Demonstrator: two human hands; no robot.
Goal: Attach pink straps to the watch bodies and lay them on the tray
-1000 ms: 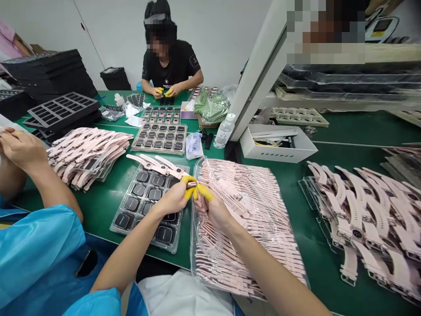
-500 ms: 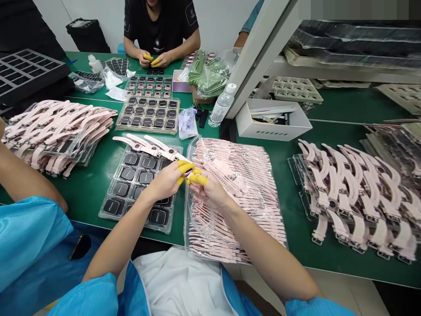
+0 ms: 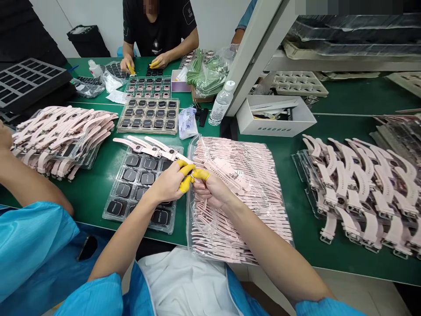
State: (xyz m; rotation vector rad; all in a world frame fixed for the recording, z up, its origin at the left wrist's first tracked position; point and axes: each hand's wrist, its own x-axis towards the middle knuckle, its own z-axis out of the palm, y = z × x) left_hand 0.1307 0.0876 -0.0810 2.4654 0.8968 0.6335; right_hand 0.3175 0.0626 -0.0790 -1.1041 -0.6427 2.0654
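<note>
My left hand (image 3: 171, 181) and my right hand (image 3: 212, 186), both with yellow finger cots, meet fingertip to fingertip. Both are closed in a pinch. Between them shows a sliver of pale pink, seemingly a watch strap, mostly hidden by the fingers; what the left fingers grip is covered. Under my left hand lies a clear tray of black square watch faces (image 3: 123, 190). Pink strapped watches (image 3: 154, 150) rest across its far edge. Beneath my right hand is a plastic bag packed with pink straps (image 3: 263, 188), with several loose straps (image 3: 226, 173) on top.
Stacked trays of pink watches stand at left (image 3: 62, 131) and right (image 3: 358, 188). Beyond are another watch tray (image 3: 148, 116), a water bottle (image 3: 222, 104) and a white box (image 3: 276, 125). A co-worker (image 3: 161, 35) sits opposite; another person's arm (image 3: 33, 175) reaches in from the left.
My hands stay pinched together at nearly the same spot, with fingers slightly shifted. The co-worker opposite has moved their hands apart. The view has shifted slightly.
</note>
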